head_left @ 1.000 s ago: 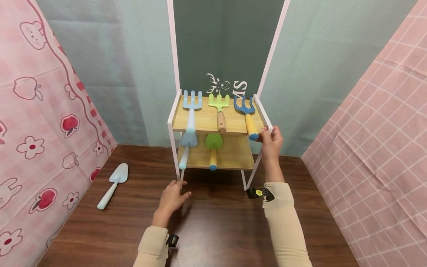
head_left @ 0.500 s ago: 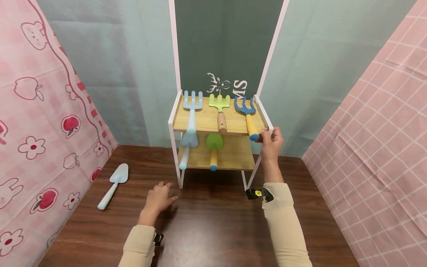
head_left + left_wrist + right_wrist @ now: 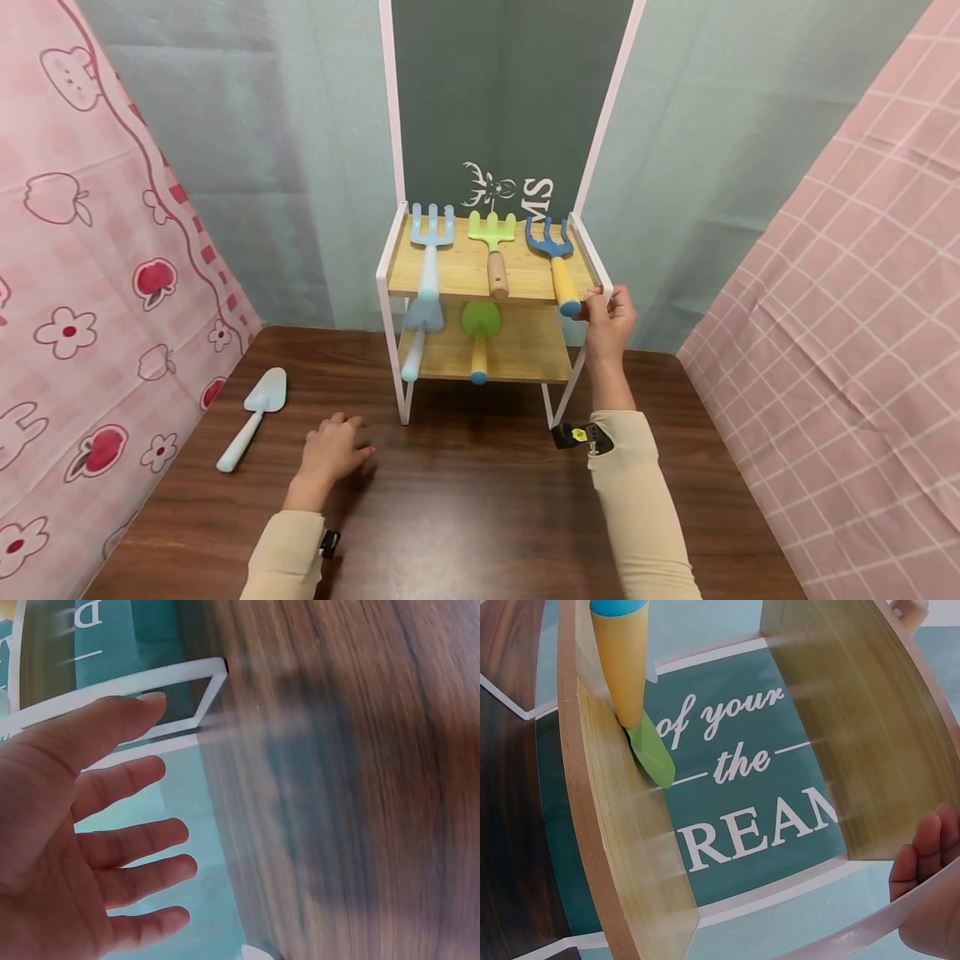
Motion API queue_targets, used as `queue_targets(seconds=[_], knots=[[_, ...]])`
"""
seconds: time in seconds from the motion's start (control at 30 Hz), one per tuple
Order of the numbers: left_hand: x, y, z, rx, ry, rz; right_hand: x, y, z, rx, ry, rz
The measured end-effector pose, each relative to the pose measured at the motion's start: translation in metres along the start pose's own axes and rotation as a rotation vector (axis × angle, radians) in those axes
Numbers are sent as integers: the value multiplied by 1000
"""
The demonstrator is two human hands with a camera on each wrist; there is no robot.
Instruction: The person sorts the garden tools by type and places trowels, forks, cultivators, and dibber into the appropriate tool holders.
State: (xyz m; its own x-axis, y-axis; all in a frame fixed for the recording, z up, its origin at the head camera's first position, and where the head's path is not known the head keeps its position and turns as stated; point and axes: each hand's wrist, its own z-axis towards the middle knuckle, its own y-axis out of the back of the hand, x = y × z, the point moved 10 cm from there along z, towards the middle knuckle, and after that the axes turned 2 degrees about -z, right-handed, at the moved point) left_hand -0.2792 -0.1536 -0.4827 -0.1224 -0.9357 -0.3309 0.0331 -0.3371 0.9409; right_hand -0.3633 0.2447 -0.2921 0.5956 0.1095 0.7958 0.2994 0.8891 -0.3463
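My right hand [image 3: 609,329] grips the front right corner of a small two-tier shelf rack [image 3: 457,267] with a white frame. In the right wrist view its fingers [image 3: 928,847] curl at the white frame. My left hand [image 3: 330,450] is over the table, left of the rack, fingers apart and holding nothing. Nearest to it lies a light blue trowel [image 3: 268,392]. On the top board are a light blue hand fork [image 3: 430,258], a lime one with a wooden handle [image 3: 497,273] and a blue one with a yellow handle [image 3: 564,283].
The lower board bears a light blue trowel [image 3: 415,354] and a green trowel [image 3: 480,321] with a yellow handle. Behind the rack rises a dark green panel [image 3: 510,92]. Pink cloths hang at the left [image 3: 90,275] and right [image 3: 847,333] of the brown table [image 3: 480,525].
My left hand has moved left, away from the rack's front left leg and toward the trowel on the table. The right hand stays at the rack's corner.
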Motion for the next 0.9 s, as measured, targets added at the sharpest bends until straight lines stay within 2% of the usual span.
queue_targets(seconds=[0.3,0.63,0.9], knots=[[20,6,-8,-1,22,18,0,-1,0,4,0,5],[48,13,-20,3,60,21,0,-2,0,4,10,16],[69,18,-25,-33,82,31,0,-1,0,10,12,27]])
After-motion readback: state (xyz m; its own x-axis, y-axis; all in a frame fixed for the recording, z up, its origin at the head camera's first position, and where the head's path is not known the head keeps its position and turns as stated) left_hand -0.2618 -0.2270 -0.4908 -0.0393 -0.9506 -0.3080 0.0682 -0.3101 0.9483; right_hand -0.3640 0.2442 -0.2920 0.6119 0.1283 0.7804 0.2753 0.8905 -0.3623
